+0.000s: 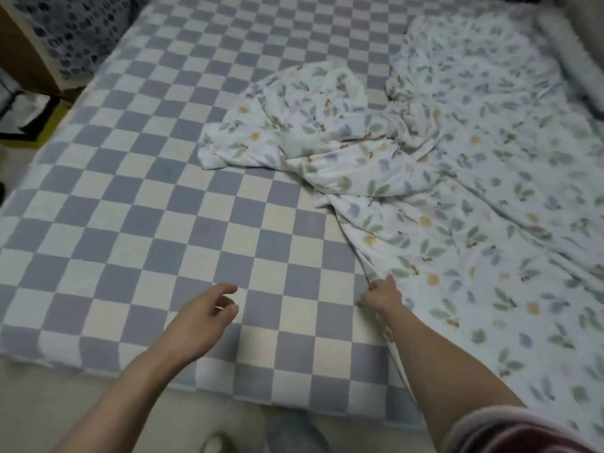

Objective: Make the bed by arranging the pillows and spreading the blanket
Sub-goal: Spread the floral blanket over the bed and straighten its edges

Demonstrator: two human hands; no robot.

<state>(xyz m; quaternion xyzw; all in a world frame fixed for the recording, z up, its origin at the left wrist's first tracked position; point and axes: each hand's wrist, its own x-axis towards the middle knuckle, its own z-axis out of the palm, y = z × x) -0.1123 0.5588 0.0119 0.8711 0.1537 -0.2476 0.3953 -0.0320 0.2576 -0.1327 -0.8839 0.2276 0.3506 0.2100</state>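
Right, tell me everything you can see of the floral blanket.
The floral blanket is a thin, soft-looking white cloth printed with green leaves and small blue and orange motifs. It lies crumpled over the right part of the bed, on the blue-and-white checkered sheet, with one bunched flap thrown out toward the middle. Creases run from that bunch down to its near edge, which the right hand pinches. The left hand hovers over the sheet, apart from it.
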